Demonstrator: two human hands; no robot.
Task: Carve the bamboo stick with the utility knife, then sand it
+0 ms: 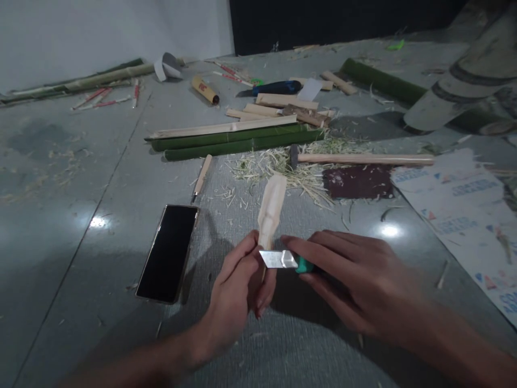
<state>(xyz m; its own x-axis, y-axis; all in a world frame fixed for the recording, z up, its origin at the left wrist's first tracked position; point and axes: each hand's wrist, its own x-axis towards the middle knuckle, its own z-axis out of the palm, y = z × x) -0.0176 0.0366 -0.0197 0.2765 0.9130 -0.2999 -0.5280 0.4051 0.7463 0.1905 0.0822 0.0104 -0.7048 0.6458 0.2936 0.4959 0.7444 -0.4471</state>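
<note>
My left hand [240, 283] is closed around the narrow lower part of a pale carved piece [273, 202], spoon-like in shape, probably of bamboo or wood. Its broad end points up and away from me. In my right hand [349, 275] is a carving knife [278, 258] with a short slanted blade and a green handle, most of which the fingers hide. The blade points left and lies across the carved piece just by my left thumb; whether it touches the surface I cannot tell.
A phone [167, 253] lies left of my hands, near a wooden-handled tool [202, 175]. Beyond are green bamboo strips [242, 143], shavings [258, 167], a hammer [363, 158], a dark red sheet [357, 182] and a blue-handled knife [277, 88]. Printed paper [456, 199] spreads at right.
</note>
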